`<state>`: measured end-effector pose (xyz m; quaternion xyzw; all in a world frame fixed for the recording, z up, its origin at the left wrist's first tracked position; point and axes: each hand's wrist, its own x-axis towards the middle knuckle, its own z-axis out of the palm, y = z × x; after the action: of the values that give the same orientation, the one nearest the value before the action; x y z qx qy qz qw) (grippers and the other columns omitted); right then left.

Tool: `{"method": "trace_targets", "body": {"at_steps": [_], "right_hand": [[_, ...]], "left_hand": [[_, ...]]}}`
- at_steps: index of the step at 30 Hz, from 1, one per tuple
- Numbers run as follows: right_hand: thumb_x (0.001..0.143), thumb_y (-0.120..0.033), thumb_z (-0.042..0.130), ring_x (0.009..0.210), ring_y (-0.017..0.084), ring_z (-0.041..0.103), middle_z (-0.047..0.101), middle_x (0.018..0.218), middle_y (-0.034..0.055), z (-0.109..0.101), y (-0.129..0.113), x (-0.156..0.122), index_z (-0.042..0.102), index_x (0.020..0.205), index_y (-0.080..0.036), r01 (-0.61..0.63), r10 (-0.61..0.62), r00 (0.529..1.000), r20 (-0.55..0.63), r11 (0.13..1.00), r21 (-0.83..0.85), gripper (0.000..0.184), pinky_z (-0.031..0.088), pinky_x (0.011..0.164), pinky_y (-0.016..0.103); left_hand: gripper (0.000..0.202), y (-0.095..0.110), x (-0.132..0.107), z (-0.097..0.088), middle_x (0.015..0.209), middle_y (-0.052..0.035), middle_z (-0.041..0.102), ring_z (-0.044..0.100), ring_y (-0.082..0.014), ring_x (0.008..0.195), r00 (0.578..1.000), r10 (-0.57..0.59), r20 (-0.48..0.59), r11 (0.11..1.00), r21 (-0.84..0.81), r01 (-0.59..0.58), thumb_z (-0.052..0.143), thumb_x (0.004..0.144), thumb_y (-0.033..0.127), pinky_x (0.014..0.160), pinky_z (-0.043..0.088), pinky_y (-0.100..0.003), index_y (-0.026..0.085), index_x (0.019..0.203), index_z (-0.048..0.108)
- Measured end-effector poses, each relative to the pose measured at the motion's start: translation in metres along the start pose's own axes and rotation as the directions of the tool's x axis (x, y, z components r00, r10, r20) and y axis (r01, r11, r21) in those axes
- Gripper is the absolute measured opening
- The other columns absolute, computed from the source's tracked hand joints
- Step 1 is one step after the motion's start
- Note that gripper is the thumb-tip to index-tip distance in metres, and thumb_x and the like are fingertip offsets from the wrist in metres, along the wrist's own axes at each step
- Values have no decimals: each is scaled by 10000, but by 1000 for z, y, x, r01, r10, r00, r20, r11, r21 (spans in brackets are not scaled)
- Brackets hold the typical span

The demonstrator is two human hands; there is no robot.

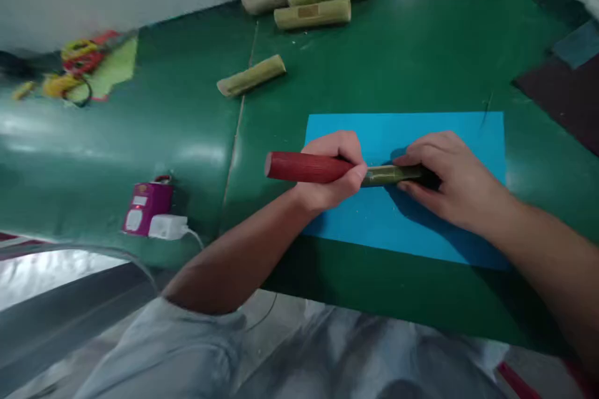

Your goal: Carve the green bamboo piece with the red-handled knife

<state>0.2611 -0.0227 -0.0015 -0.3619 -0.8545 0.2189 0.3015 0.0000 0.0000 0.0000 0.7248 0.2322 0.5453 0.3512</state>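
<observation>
My left hand (pixel 334 168) is closed around a carving tool with a thick red wooden handle (pixel 306 166), its butt end pointing left. The tool's tip is mostly hidden by my fingers and meets the left part of a green bamboo piece (pixel 386 174). On the other side, my right hand (pixel 442 168) grips the bamboo piece's right end between thumb and fingers. Under both hands lies a bright blue sheet (pixel 468 137) with a few tiny specks on it.
A short bamboo length (pixel 251 76) lies beyond my left hand, and several bamboo tubes with cut slots (pixel 312 13) rest at the back. Left stand a purple power adapter (pixel 148 202) with a white plug and yellow-and-red tools (pixel 79 62). A dark sheet (pixel 566 96) lies right.
</observation>
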Motion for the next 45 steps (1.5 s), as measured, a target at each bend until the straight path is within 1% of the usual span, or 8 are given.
{"method": "trace_targets", "body": {"at_steps": [4, 11, 16, 22, 26, 32, 39, 45], "right_hand": [[1039, -352, 703, 1066, 335, 744, 806, 1140, 75, -1, 0, -1, 726, 1187, -293, -24, 24, 1000, -9, 999, 22, 161, 551, 928, 518], [1025, -345, 719, 1065, 343, 749, 807, 1132, 73, -1, 0, -1, 733, 1185, -310, -31, 32, 999, -13, 999, 44, 165, 549, 939, 535], [1030, -341, 722, 1072, 341, 747, 804, 1139, 78, 1, 0, -1, 723, 1199, -296, -21, 22, 1000, -22, 999, 28, 175, 559, 941, 534], [1045, -333, 714, 1073, 339, 746, 803, 1145, 83, 1, 0, 0, 712, 1206, -291, -5, 6, 1000, -22, 1000, 16, 167, 567, 927, 532], [1053, -328, 708, 1065, 337, 745, 797, 1141, 89, 2, 0, -1, 700, 1212, -275, 14, -14, 999, -33, 1000, -8, 168, 571, 922, 531], [1050, -338, 710, 1054, 334, 749, 802, 1136, 88, 2, 1, -2, 704, 1204, -274, 14, -14, 999, -32, 1000, -10, 167, 571, 917, 528], [1053, -349, 703, 1077, 342, 746, 805, 1152, 91, 1, -1, -1, 717, 1207, -283, -15, 15, 1000, -19, 1000, 9, 168, 564, 930, 533], [1041, -365, 709, 1073, 345, 744, 811, 1146, 86, 1, -1, 0, 740, 1194, -290, -37, 37, 999, -10, 999, 27, 173, 555, 932, 539]], "left_hand": [[143, 12, 2, 4, 730, 28, 720, 649, -105, 643, 997, -81, -4, 988, 130, 81, 751, 919, 230, 605, 519, -237, 216, 782, 713], [124, 22, 9, 7, 805, 11, 812, 726, -135, 707, 989, -130, 76, 962, 252, 107, 757, 909, 274, 663, 567, -275, 243, 793, 788], [153, 13, 2, 5, 739, 33, 725, 668, -122, 669, 994, -111, 21, 981, 164, 106, 748, 907, 220, 623, 529, -274, 224, 758, 712], [275, 1, -6, 5, 692, 43, 602, 559, -98, 605, 994, -37, -107, 998, 46, 42, 795, 971, 301, 567, 465, -264, 218, 778, 618], [243, 9, -4, 4, 721, 30, 663, 613, -112, 628, 995, -56, -79, 992, 111, 64, 772, 999, 333, 591, 506, -273, 223, 804, 675], [156, 20, 4, 3, 771, 17, 767, 687, -132, 673, 992, -113, 55, 970, 221, 98, 760, 948, 267, 627, 553, -278, 231, 796, 758], [171, 5, -4, 3, 735, 31, 671, 615, -110, 643, 998, -47, -30, 990, 131, 50, 716, 969, 242, 599, 499, -264, 218, 805, 672], [295, 2, -5, 5, 686, 32, 610, 571, -110, 605, 994, -44, -98, 995, 85, 52, 738, 1014, 351, 573, 475, -277, 220, 776, 622]]}}
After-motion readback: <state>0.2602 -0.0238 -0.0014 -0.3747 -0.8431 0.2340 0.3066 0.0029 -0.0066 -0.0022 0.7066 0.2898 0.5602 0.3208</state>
